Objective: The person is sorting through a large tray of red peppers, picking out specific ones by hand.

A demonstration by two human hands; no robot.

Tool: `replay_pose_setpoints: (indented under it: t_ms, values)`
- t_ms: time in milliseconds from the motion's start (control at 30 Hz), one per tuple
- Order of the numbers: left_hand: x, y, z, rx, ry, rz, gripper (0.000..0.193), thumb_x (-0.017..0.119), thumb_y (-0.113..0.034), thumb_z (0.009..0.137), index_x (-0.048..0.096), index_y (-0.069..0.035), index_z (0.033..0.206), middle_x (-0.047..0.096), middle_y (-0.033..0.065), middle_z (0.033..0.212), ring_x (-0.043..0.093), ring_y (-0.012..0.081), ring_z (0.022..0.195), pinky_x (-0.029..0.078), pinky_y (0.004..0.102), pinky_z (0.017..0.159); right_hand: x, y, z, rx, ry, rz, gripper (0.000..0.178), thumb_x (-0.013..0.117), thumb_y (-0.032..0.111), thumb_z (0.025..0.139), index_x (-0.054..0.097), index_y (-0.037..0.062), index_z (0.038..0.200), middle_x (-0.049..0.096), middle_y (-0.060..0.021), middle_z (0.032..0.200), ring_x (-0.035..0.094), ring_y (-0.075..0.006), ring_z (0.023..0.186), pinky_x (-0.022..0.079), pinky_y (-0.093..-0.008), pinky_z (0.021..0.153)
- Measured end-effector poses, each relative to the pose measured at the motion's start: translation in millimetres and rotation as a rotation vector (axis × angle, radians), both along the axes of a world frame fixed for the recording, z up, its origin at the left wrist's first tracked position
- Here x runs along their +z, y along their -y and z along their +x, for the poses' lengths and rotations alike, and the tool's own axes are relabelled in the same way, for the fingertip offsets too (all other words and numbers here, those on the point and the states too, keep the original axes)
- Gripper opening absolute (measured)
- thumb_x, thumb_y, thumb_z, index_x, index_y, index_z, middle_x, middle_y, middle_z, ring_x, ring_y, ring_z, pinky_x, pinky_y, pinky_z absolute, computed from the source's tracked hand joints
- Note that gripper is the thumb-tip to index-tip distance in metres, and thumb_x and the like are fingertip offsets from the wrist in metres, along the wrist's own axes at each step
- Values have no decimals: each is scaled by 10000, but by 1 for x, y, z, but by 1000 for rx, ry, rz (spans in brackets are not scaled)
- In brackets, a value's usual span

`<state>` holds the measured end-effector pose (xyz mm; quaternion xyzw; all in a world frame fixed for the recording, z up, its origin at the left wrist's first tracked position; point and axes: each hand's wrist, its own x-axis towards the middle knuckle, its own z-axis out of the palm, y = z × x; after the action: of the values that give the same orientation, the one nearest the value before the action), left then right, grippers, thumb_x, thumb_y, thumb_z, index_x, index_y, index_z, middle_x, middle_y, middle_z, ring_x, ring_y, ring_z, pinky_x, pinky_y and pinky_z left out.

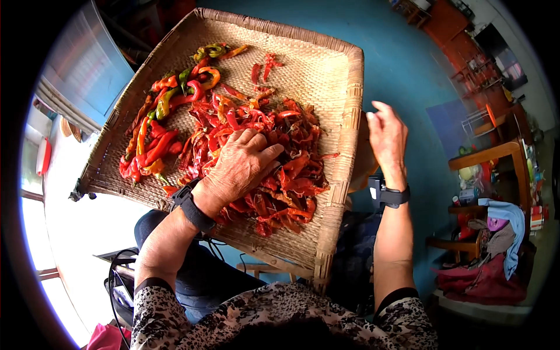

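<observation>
A wide woven basket tray (326,70) with a thick rim lies tilted over my lap. On it spreads a pile of shrivelled red chili peppers (291,186), many looking dried or split. My left hand (242,163) rests on this pile, fingers curled into the peppers; the fingertips are partly hidden. Fresher, glossy peppers (157,146) in red, orange and green lie in a curving row along the tray's left side. My right hand (388,134) is beyond the right rim, fingers loosely bent and apart, with nothing seen in it.
Blue floor (402,64) stretches beyond the tray. A wooden chair (507,157) heaped with cloths stands at the right. A wooden stool or bench piece (268,268) shows under the near rim. A bright window area is at the left, beside a pale blue panel (87,70).
</observation>
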<state>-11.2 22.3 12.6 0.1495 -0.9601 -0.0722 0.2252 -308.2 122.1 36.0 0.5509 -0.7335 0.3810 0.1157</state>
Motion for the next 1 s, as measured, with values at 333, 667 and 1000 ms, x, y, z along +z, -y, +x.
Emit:
replay_pose_setpoints:
  t_ms: [333,667,1000]
  values:
    - [6,19,18,170,77,-55,121,662,-159,822,587,-90,887,581,80,847,551,275,892,454,392,812,-12,43,40,610,-60,696,391,601,90,881,561,69,1270,538,-168,1250,537,-321,1131,435,-389,979]
    - [4,23,27,216,30,-45,114,641,-180,853,584,-84,877,590,82,833,561,278,876,457,395,774,-25,43,30,660,71,659,318,508,125,949,572,8,1237,555,-170,1269,534,-306,1179,428,-376,999]
    - [-1,18,15,186,32,-51,146,665,-184,830,614,-76,914,605,75,867,575,260,882,476,376,796,-34,35,26,679,-75,679,177,621,49,821,633,19,995,610,-141,969,568,-318,967,459,-381,869]
